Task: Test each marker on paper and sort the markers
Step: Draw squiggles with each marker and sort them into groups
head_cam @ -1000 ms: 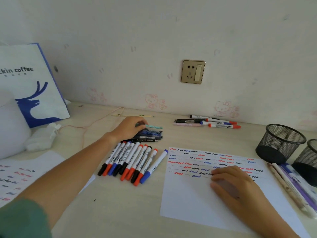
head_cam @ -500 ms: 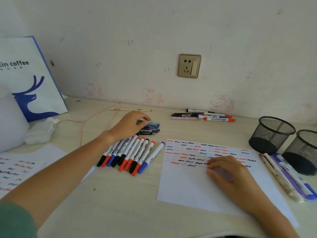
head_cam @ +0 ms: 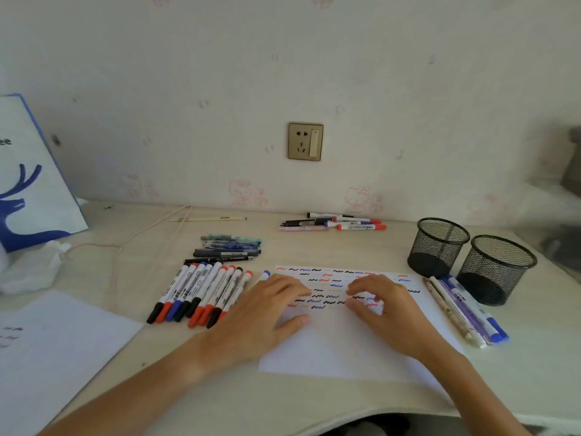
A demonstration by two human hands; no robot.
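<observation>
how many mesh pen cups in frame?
2. One black mesh cup stands at the right of the desk, beyond the test paper's far right corner. The second mesh cup stands just right of it and nearer the camera. Both look empty. None seem hidden.

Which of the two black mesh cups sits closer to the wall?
The left mesh cup; the other mesh cup stands to its right, nearer the desk's front.
</observation>
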